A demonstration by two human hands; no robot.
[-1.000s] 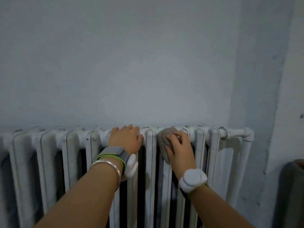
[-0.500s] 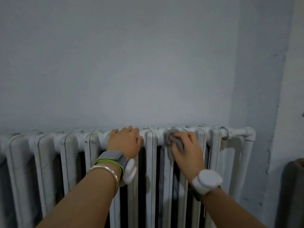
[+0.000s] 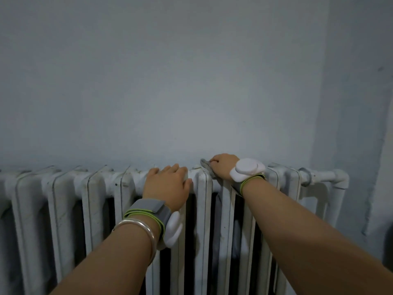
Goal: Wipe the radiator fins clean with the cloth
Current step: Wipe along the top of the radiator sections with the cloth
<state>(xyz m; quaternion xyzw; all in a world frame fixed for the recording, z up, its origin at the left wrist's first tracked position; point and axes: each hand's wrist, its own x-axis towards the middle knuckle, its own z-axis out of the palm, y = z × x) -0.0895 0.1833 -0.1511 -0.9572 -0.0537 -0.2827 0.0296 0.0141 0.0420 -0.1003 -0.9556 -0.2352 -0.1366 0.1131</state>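
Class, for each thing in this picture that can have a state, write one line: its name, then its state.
radiator: upright, white paint scuffed and smudged.
cloth: bunched, pressed on a fin top.
left hand: resting flat on the radiator top, holding nothing.
right hand: gripping the cloth at the rear of the radiator top.

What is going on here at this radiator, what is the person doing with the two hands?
A person is wiping a white radiator. The right hand grips a grey cloth and holds it on the top of the fins, close to the wall. The left hand rests on the radiator's top just to the left of it, holding nothing. The cloth is some fins away from the pipe at the right end.
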